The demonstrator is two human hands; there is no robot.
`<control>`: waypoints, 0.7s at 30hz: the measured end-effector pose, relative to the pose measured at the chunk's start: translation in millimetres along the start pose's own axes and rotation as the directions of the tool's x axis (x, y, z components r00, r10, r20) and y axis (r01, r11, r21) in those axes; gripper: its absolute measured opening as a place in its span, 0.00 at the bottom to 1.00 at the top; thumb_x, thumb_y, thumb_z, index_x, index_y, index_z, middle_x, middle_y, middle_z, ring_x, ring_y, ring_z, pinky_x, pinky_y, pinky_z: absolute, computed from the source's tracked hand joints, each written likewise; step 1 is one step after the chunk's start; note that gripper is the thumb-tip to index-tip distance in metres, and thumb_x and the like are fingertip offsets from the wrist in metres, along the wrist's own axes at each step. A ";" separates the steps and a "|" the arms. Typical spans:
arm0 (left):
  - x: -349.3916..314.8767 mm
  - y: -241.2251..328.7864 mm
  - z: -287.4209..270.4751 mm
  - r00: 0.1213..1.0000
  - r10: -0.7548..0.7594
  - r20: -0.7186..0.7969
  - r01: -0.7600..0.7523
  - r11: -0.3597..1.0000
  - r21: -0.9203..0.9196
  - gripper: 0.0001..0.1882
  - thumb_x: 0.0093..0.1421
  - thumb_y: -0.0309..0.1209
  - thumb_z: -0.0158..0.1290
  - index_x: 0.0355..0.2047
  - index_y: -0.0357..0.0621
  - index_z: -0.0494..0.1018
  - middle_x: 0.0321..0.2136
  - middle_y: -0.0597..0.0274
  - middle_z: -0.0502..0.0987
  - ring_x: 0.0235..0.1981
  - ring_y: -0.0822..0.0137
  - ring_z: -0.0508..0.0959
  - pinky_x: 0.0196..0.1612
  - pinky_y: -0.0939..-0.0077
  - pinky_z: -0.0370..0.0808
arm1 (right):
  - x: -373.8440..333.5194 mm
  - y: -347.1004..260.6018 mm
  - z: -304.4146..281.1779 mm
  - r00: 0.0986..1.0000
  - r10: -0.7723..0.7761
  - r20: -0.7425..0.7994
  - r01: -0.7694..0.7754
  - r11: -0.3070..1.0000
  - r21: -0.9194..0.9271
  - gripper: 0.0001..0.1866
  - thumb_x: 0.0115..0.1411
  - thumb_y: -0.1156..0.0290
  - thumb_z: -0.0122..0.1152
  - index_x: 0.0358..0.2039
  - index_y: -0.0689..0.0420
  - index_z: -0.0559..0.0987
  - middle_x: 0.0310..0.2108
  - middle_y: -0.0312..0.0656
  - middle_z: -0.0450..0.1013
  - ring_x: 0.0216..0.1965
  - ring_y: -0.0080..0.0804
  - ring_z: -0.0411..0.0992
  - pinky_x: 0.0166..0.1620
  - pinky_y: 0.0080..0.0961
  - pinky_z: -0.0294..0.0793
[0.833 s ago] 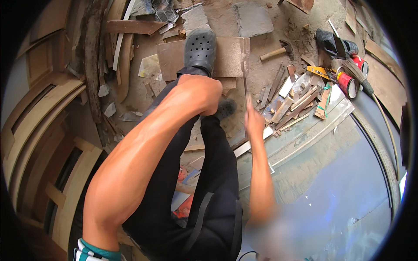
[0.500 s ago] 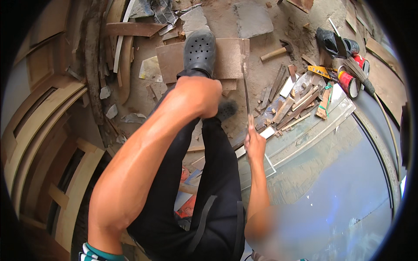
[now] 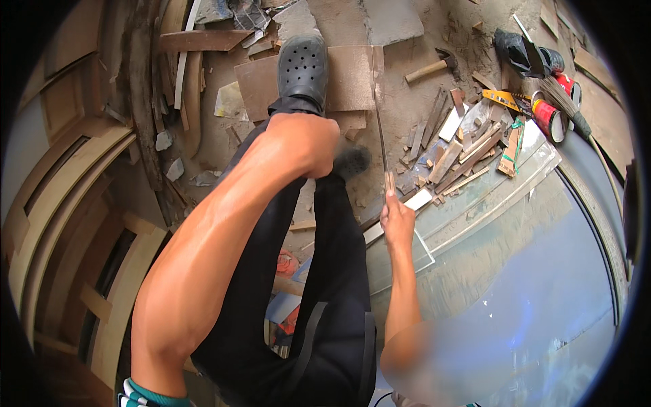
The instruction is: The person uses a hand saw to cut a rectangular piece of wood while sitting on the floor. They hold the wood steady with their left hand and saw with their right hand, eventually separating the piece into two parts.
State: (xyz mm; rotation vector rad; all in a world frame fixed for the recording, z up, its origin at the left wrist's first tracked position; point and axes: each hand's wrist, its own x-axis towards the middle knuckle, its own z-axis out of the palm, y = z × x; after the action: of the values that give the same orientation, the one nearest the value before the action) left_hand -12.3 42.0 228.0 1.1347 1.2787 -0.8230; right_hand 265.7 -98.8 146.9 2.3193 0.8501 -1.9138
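Note:
My right hand (image 3: 397, 220) is closed round the wooden handle (image 3: 389, 182) of a narrow handsaw. Its thin dark blade (image 3: 381, 136) reaches away from me and crosses a brown board (image 3: 349, 74) close to the right end. My left foot, in a dark grey clog (image 3: 302, 68), is planted on that board. Over the raised left leg, my left hand (image 3: 305, 144) is bunched like a fist with its knuckles turned away. Its fingers are mostly hidden, so what they may grip does not show.
A claw hammer (image 3: 432, 68) lies beyond the board. Wood offcuts (image 3: 461, 156) are heaped at the right by a large glass sheet (image 3: 502, 244). Farther right are a red-and-yellow can (image 3: 548, 119) and a brush (image 3: 563, 108). Curved wooden frames (image 3: 61, 197) stand at the left.
The view has shifted a little, moving the floor objects upward in it. My right hand and the saw have drawn slightly back toward me relative to the board. My left hand keeps its pose.

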 end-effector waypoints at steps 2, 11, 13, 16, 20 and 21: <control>7.0 12.7 0.7 0.999 0.051 -0.008 -0.051 0.998 0.037 0.23 0.50 0.24 0.52 0.49 0.39 0.73 0.41 0.43 0.80 0.47 0.45 0.79 0.48 0.53 0.75 | 74.0 -5.7 3.7 0.981 -0.191 -0.028 0.184 0.967 -0.174 0.29 0.68 0.47 0.54 0.16 0.55 0.71 0.10 0.30 0.60 0.12 0.22 0.59 0.18 0.23 0.55; 9.2 -1.1 20.2 0.999 0.006 -0.042 -0.005 1.000 0.015 0.14 0.47 0.24 0.57 0.37 0.37 0.82 0.37 0.45 0.83 0.41 0.50 0.83 0.41 0.59 0.79 | 0.6 6.3 9.1 0.990 -0.140 0.004 0.137 0.969 -0.207 0.30 0.69 0.49 0.50 0.20 0.63 0.74 0.13 0.43 0.65 0.16 0.38 0.65 0.25 0.38 0.64; 4.7 4.2 16.3 0.993 0.041 -0.115 -0.041 0.999 0.002 0.15 0.47 0.24 0.57 0.37 0.37 0.82 0.38 0.45 0.83 0.42 0.50 0.83 0.42 0.59 0.79 | 7.8 14.2 3.7 0.986 -0.166 -0.013 0.161 0.968 -0.192 0.31 0.69 0.49 0.50 0.19 0.63 0.74 0.13 0.43 0.66 0.16 0.37 0.65 0.26 0.38 0.63; 4.0 23.8 16.4 0.995 0.092 -0.027 -0.090 0.995 0.051 0.21 0.49 0.24 0.53 0.46 0.36 0.75 0.39 0.42 0.81 0.45 0.46 0.81 0.46 0.54 0.77 | 111.0 -19.1 30.2 0.933 -0.349 -0.092 0.314 0.910 -0.272 0.31 0.69 0.47 0.50 0.17 0.59 0.74 0.11 0.36 0.65 0.14 0.28 0.63 0.21 0.31 0.59; 5.0 31.0 7.2 0.993 0.120 -0.009 -0.119 0.991 0.067 0.23 0.50 0.23 0.51 0.49 0.34 0.72 0.39 0.40 0.80 0.44 0.43 0.81 0.46 0.51 0.76 | 155.2 -28.8 51.6 0.966 -0.234 -0.105 0.245 0.965 0.098 0.31 0.68 0.45 0.51 0.15 0.56 0.73 0.10 0.32 0.63 0.13 0.22 0.61 0.19 0.24 0.56; 3.1 29.6 7.5 0.991 0.128 -0.030 -0.126 0.991 0.049 0.23 0.49 0.22 0.51 0.48 0.34 0.72 0.38 0.40 0.81 0.44 0.43 0.81 0.46 0.51 0.76 | 136.2 -15.3 40.4 0.970 -0.230 -0.083 0.233 0.972 0.024 0.32 0.68 0.45 0.51 0.15 0.56 0.72 0.10 0.32 0.62 0.13 0.22 0.61 0.19 0.24 0.56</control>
State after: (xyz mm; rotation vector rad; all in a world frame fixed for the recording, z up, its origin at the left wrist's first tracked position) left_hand 18.3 43.5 229.8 1.2586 1.2059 -0.7459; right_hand 236.7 -46.2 17.3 2.4256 1.1528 -1.9424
